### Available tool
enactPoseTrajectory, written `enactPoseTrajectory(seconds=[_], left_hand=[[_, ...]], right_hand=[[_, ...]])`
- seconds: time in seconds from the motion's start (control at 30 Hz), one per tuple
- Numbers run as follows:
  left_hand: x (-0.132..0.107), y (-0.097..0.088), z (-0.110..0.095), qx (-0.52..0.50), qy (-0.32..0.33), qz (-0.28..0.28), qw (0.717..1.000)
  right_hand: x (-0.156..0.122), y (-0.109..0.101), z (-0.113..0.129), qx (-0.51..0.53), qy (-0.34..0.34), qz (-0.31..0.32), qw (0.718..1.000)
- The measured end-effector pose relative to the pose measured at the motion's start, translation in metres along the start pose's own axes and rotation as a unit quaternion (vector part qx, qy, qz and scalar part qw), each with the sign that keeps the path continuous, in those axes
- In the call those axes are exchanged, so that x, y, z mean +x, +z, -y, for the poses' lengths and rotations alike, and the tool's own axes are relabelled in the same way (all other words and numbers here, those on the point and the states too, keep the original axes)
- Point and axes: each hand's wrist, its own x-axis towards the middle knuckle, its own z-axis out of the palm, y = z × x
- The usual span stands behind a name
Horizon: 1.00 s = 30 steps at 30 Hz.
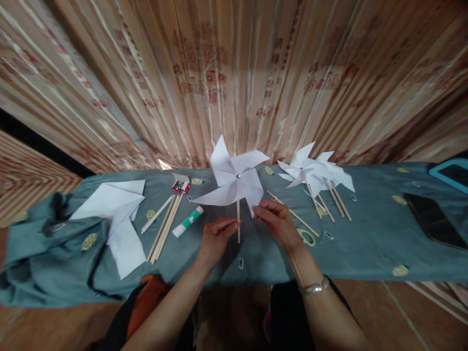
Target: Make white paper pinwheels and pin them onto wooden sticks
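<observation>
Draped behind the scene is a striped, printed curtain (pixel 234 73), and a blue-grey cloth (pixel 365 243) is spread over the table. At the middle a white paper pinwheel (pixel 236 183) is held upright: its wooden stick (pixel 238 222) is pinched by the left hand (pixel 215 239), and a lower blade is gripped by the fingertips of the right hand (pixel 278 222). A small open box (pixel 181 185) is seen to the far left; its tiny metal contents are too small to identify. Near it lie a glue stick (pixel 187 221), loose sticks (pixel 164 229) and paper sheets (pixel 117 214). Finished pinwheels (pixel 314 173) lie to the right. A dark phone (pixel 433 222) is cut off at the right edge. Bare cloth is left on the near right.
</observation>
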Motion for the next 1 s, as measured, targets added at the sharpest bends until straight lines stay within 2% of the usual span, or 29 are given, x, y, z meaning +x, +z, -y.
enactPoseTrajectory(seconds=[0.23,0.5,0.8,1.0], left_hand=[[-0.001,0.001,-0.002,0.010,0.011,0.004,1.000],[0.001,0.003,0.005,-0.005,0.014,0.018,1.000],[-0.004,0.005,0.000,0.015,0.036,0.055,0.998],[-0.003,0.005,0.004,0.042,0.048,0.050,0.997]], right_hand=[[-0.003,0.002,0.004,0.022,0.010,0.030,0.999],[-0.007,0.005,0.000,0.018,0.018,0.074,0.997],[-0.007,0.012,-0.002,-0.017,-0.006,0.073,0.997],[-0.007,0.015,-0.005,-0.058,-0.026,0.075,0.995]])
